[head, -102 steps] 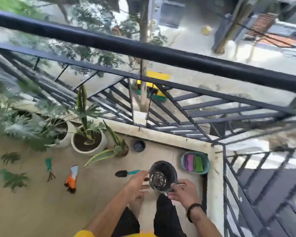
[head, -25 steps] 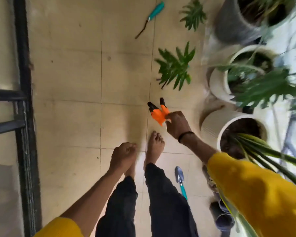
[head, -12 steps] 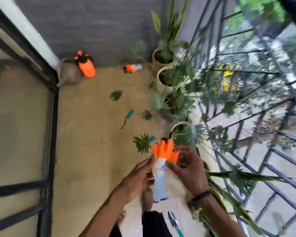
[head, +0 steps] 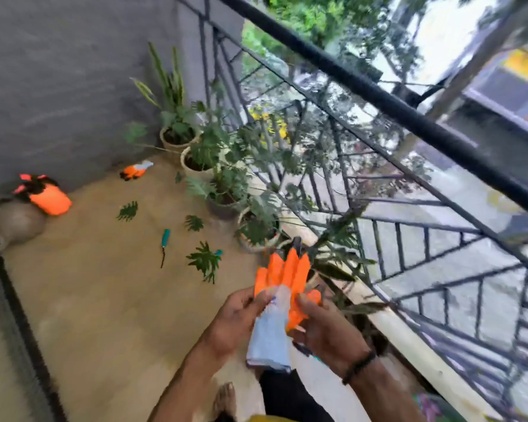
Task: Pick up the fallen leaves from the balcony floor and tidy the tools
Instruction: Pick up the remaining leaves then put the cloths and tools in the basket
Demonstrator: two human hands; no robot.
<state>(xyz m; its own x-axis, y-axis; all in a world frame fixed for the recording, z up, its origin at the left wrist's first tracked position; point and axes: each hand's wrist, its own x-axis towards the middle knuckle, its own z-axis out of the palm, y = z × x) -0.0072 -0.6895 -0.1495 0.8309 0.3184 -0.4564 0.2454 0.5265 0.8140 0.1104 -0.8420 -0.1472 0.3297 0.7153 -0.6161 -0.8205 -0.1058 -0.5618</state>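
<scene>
Head view: your left hand (head: 237,322) and right hand (head: 323,327) grip the glove (head: 279,303); leaves (head: 203,263) beyond it await, glove it first.

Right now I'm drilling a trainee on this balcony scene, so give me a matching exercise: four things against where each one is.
Things:
1. glove
2. second glove
3. orange sprayer
4. teal-handled tool

Places:
A. floor by the grey wall, near the far pots
B. on the round pot at left
C. held in both hands
D. floor among fallen leaves

Pairs: 1-C, 2-A, 3-B, 4-D
</scene>
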